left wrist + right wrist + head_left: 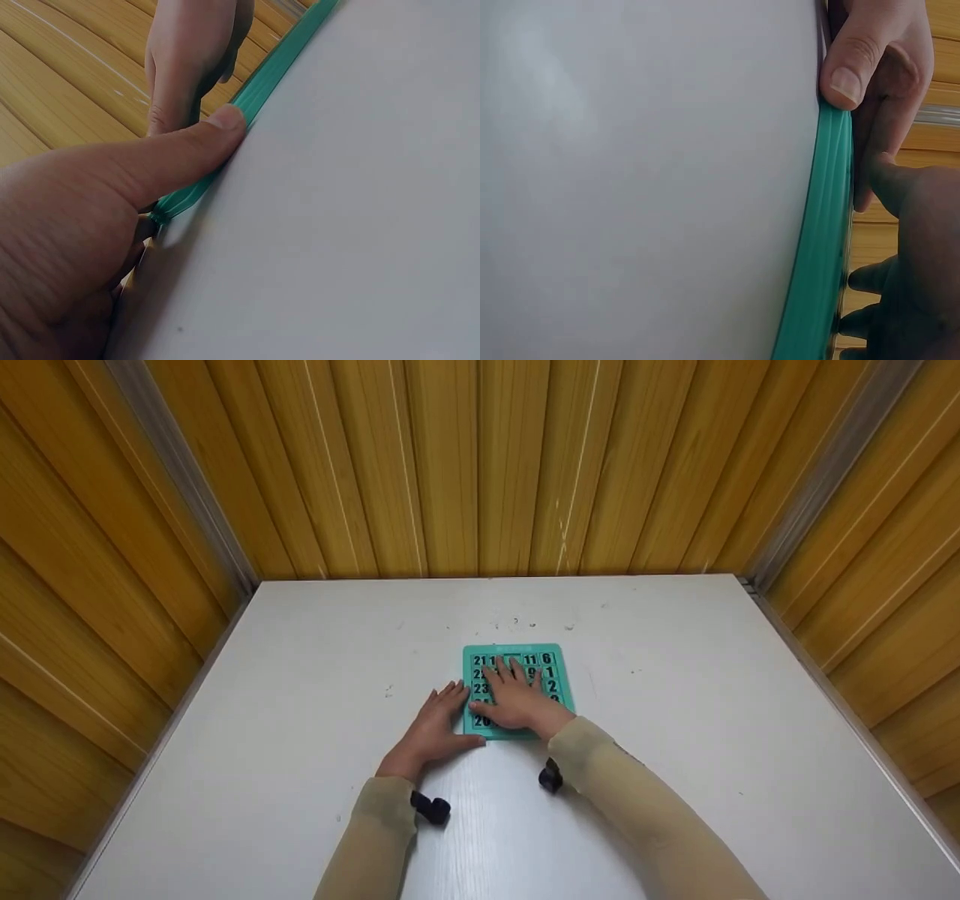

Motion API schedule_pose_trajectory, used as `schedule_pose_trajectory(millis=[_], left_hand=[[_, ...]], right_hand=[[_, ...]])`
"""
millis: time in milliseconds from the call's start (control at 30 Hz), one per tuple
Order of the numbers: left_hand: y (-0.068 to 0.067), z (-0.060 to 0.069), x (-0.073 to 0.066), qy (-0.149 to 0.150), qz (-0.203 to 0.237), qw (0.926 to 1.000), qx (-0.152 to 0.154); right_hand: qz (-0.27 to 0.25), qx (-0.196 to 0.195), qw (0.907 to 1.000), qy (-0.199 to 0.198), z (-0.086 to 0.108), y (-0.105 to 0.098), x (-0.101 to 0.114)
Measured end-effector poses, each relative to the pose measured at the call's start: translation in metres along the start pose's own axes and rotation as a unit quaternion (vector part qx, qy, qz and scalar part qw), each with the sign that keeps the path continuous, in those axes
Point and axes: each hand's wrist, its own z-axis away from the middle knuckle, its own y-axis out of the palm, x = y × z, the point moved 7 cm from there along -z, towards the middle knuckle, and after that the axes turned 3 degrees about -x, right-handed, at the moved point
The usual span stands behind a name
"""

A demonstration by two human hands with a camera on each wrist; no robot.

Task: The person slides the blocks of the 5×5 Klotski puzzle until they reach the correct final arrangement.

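Both hands are on the job as I watch from my remote post! Left hand (435, 729) frames the near left corner of the green number board (549, 673): thumb stretched out against the near edge, fingers extended along the left edge, pressing rather than wrapping round. I read that as a brace, there to stop the board skating on the white table (675, 675) beneath it.

Over on top, right hand (517, 701) has its fingers long and fanned apart, fingertips down among the numbered tiles (531, 659), with nothing pinched that I can make out. Its wrist comes in over the board's near right corner, presumably so the fingers can reach towards the far row while leaving the left edge to the other hand. That spread probably puts several tiles under touch at once. One top-row slot looks blank beside the 11, but those fingers crowd it and I can't be sure.
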Motion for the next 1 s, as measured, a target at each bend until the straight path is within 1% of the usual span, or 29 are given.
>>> schedule_pose_trajectory(millis=[133,233,367,467,567,867,1000], left_hand=[[0.000,0.000,-0.001,0.007,-0.006,1.0000,0.003],[0.000,0.000,-0.001,0.006,-0.006,1.0000,0.003],[-0.001,0.000,0.000,0.006,-0.003,1.0000,0.001],[-0.001,0.001,0.001,0.008,0.000,1.0000,0.000],[-0.001,0.001,0.002,0.007,-0.001,1.0000,-0.002],[0.001,0.001,0.003,0.001,0.007,1.0000,-0.001],[0.000,0.000,0.001,0.005,0.006,1.0000,-0.003]], right_hand=[[0.000,-0.006,1.0000,0.001,0.003,-0.001,-0.003],[0.001,-0.014,0.9999,0.009,0.007,-0.004,-0.008],[0.006,-0.019,0.9992,0.036,0.012,-0.010,-0.019],[0.013,-0.014,0.9980,0.060,0.016,-0.012,-0.028],[0.015,-0.008,0.9971,0.075,0.019,-0.013,-0.035],[0.012,-0.003,0.9967,0.080,0.021,-0.012,-0.039],[0.018,-0.006,0.9966,0.081,0.020,-0.012,-0.038]])
